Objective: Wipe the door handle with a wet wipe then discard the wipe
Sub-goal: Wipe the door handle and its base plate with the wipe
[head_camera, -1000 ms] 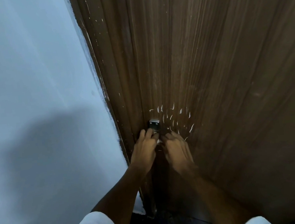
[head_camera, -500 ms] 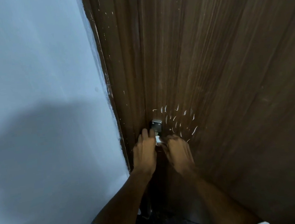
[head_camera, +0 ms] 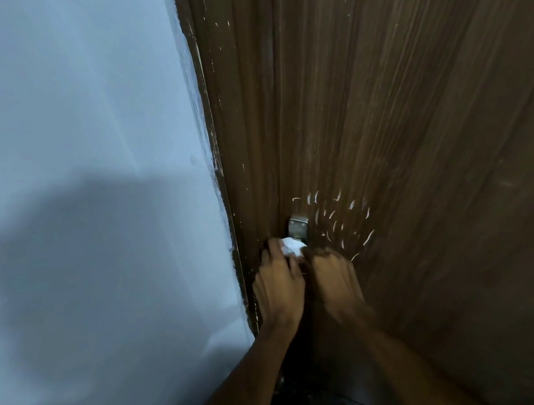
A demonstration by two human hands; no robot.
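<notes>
The door (head_camera: 416,118) was dark brown wood with fine vertical grain, scored with short pale curved scratches fanned around a small, rectangular metal handle (head_camera: 297,226) plate. Left of it stood a smooth, pale blue-white wall (head_camera: 67,125), its paint ragged along the frame. The wipe (head_camera: 292,247), white, crumpled and soft-looking, sat just below the plate, pinched by the left hand (head_camera: 278,284) with its fingers curled around it. The right hand (head_camera: 333,281) lay just beside it, blurred; whether it gripped anything could not be told.
</notes>
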